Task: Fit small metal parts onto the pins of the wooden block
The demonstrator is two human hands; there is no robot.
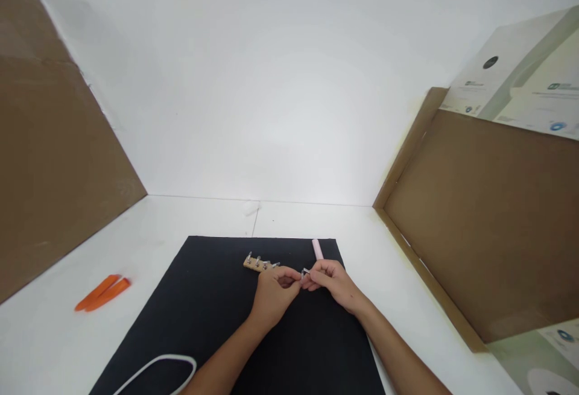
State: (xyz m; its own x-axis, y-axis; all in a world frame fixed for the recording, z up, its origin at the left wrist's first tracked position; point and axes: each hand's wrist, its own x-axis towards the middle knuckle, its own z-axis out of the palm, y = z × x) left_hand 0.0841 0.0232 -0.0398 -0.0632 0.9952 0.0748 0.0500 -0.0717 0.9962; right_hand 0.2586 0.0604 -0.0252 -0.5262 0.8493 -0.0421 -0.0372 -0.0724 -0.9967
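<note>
My left hand [272, 297] and my right hand [335, 283] meet above the black mat [217, 310], fingertips close together. Between them is a small shiny piece, metal or clear, with a bent shape [306, 271]. Both hands pinch at it with thumb and fingers; its exact kind is too small to tell. Just beyond my left hand lies a light wooden strip [251, 263] with several small metal pieces standing up along it. Its right end is partly hidden by my left fingers. A pale pink stick [317, 249] lies past my right hand, its near end covered by that hand.
Two orange strips [103, 293] lie on the white table [167, 220] left of the mat. A white cord [174, 357] loops at the mat's front left. Brown cardboard panels stand at left [54, 129] and right [488, 220]. A small translucent scrap [251, 207] lies near the back wall.
</note>
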